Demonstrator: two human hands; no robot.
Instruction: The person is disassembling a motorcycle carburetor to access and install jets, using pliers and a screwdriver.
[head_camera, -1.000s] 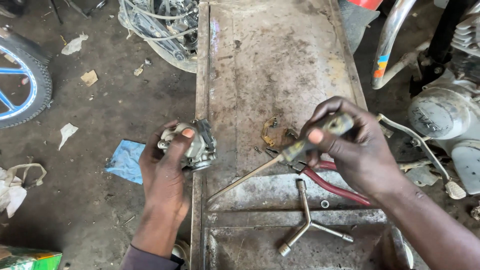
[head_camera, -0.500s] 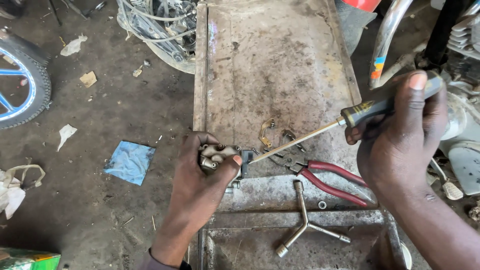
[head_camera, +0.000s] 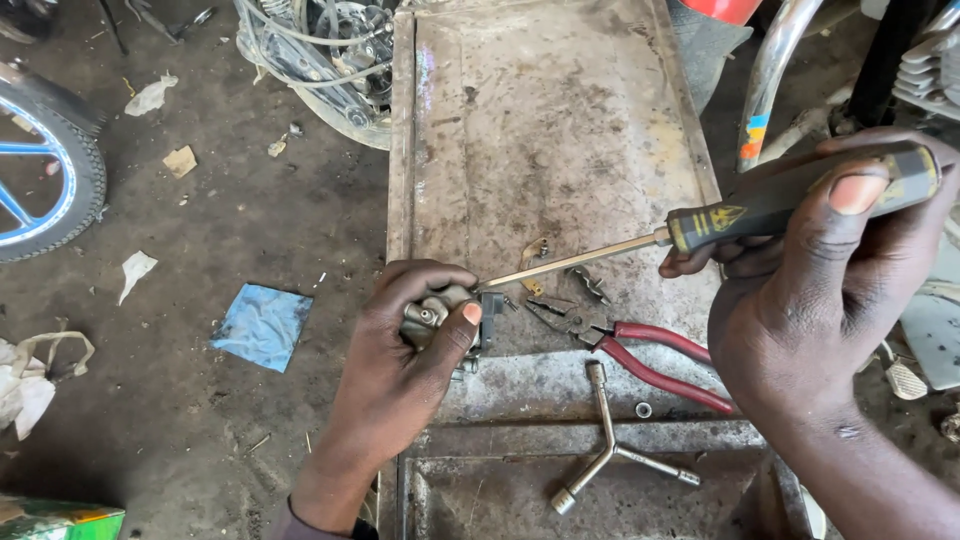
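Head camera looks steeply down, close over workbench (head_camera: 560, 130).

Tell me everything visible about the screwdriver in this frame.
The screwdriver has a long, thin, brass-toned metal shaft and a black handle with a yellow mark near the collar. It slants down to the left above the worn metal tray. The right hand wraps the handle, thumb pressed along its top. The tip meets the small grey metal part that the left hand grips at the tray's left edge; the tip itself is too small to tell its type.
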